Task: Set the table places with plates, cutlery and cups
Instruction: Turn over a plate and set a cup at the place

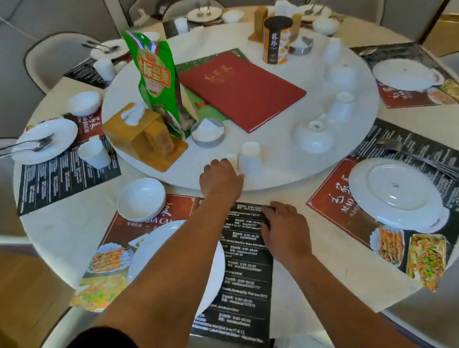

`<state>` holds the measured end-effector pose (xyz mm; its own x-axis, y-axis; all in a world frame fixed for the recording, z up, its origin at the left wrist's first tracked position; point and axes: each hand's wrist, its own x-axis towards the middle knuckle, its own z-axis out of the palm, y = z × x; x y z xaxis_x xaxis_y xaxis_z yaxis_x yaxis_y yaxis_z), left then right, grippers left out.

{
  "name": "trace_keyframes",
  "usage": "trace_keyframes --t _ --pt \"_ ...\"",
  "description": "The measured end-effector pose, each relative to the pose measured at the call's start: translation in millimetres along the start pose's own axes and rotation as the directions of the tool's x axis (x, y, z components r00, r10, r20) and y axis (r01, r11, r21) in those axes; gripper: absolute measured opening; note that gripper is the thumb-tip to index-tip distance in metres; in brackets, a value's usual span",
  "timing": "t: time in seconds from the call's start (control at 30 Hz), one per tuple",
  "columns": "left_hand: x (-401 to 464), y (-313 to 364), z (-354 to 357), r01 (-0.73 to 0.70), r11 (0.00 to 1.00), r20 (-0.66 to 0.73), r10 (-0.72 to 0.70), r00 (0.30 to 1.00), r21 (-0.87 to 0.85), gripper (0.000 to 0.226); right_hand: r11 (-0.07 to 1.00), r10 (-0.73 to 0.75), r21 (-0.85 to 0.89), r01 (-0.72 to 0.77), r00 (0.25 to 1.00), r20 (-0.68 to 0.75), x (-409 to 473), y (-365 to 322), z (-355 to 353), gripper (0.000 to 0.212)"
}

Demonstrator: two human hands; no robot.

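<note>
My left hand (pixel 220 180) reaches over the front edge of the white turntable (pixel 284 174) and closes on a small white cup (pixel 232 159), which its fingers partly hide. A taller upturned white cup (pixel 250 157) stands right beside it. My right hand (pixel 284 230) lies palm down on the dark placemat (pixel 247 284) in front of me, and I see nothing in it. On that mat, a white plate (pixel 157 251) sits under my left forearm, with a white bowl (pixel 141 199) at its far left corner.
The turntable also carries an upturned bowl (pixel 314 136), more cups (pixel 341 107), a red menu (pixel 242 88), a green bag (pixel 154 77) and a wooden tissue box (pixel 137 129). The place to my right has a plate (pixel 395 194) and forks (pixel 417 155). Chairs ring the table.
</note>
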<state>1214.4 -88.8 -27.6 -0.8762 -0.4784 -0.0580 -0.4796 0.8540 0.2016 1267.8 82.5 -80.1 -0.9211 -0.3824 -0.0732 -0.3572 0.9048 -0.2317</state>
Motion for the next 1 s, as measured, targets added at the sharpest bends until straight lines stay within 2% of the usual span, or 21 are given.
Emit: trace_keyframes --t 0.2,0.37,0.47,0.6,0.73,0.83,1.0 --pt "9.5 1.3 4.0 0.071 0.997 -0.013 -0.071 0.997 -0.008 0.036 1.0 -0.006 0.007 0.006 1.0 -0.022 -3.3 1.8 9.6 0.041" --pt "-11.3 -24.4 -6.6 0.083 0.994 0.0 -0.083 0.997 -0.064 0.042 0.999 -0.049 0.004 0.048 0.998 0.031 -1.4 4.7 1.4 0.043" --pt "-33.3 -47.6 -13.8 0.034 0.998 -0.002 -0.034 0.999 -0.046 0.046 0.999 -0.043 0.021 0.042 0.998 0.035 -1.8 2.5 -0.4 0.043" --pt "-53.4 -71.2 -16.0 -0.14 0.99 0.078 0.138 0.987 0.022 0.046 0.999 -0.012 0.052 0.009 0.999 0.049 -3.6 -2.5 -2.9 0.043" --pt "-57.4 -74.8 -11.8 -0.257 0.962 0.124 0.245 0.962 0.094 0.051 0.997 -0.006 0.072 0.0 0.997 0.075 -6.0 -2.3 -10.8 0.045" --pt "-55.3 -72.7 -5.2 -0.274 0.957 0.141 0.259 0.955 0.1 0.055 0.996 -0.016 0.084 0.006 0.993 0.115 -7.1 -0.5 -18.6 0.049" --pt "-55.5 -70.4 5.8 -0.269 0.958 0.159 0.251 0.955 0.099 0.05 0.993 -0.012 0.116 -0.009 0.985 0.173 -5.6 1.6 -24.6 0.051"
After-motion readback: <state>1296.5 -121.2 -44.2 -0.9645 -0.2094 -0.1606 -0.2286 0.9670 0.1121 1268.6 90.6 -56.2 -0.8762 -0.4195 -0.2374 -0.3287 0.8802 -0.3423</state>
